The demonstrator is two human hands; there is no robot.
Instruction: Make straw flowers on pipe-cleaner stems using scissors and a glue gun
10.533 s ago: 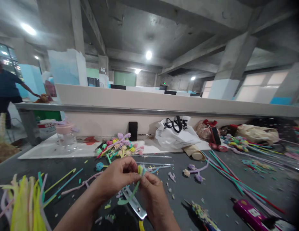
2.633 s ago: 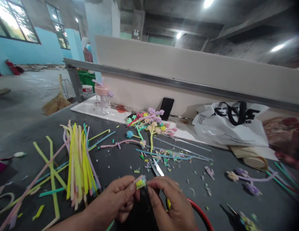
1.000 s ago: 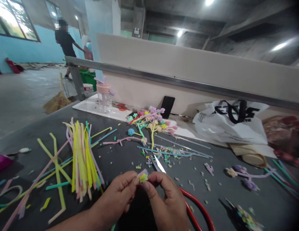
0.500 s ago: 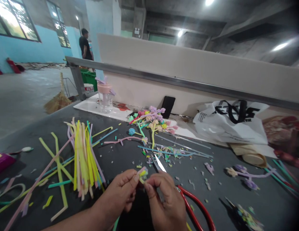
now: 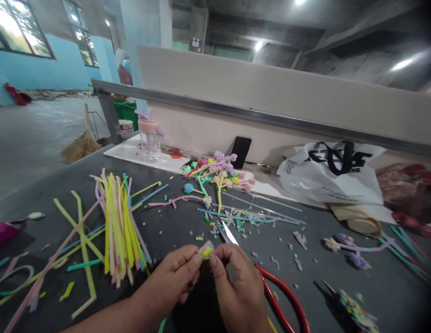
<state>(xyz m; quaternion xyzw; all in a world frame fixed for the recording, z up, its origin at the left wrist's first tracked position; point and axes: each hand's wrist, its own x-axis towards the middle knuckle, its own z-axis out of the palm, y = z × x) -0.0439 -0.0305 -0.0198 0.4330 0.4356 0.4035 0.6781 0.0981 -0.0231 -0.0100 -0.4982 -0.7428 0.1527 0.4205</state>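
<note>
A small flower-like piece (image 5: 206, 251) of pink, yellow and pale blue foam-like strips is held between my two hands above the table's near edge. My left hand (image 5: 173, 273) is closed, its thumb and forefinger pinching the piece from the left. My right hand (image 5: 238, 282) is closed too, with thumb and forefinger against the piece's right side. Scissors run beneath or behind the right hand: their silver blade (image 5: 229, 233) juts out beyond the knuckles and their red handles (image 5: 286, 296) show to its right. Whether that hand touches them is hidden.
A bundle of yellow and pink strips (image 5: 121, 226) lies at left. Finished-looking flowers (image 5: 222, 169) are heaped at the back, near a phone (image 5: 241, 152), a cup (image 5: 150, 141) and a white bag (image 5: 329, 173). Offcuts (image 5: 239, 219) litter the middle. A pointed tool (image 5: 354, 307) lies front right.
Both hands still hold the small piece, with the right fingertips shifted slightly on it. The view has turned a little to the right. The person standing in the background is now mostly out of sight.
</note>
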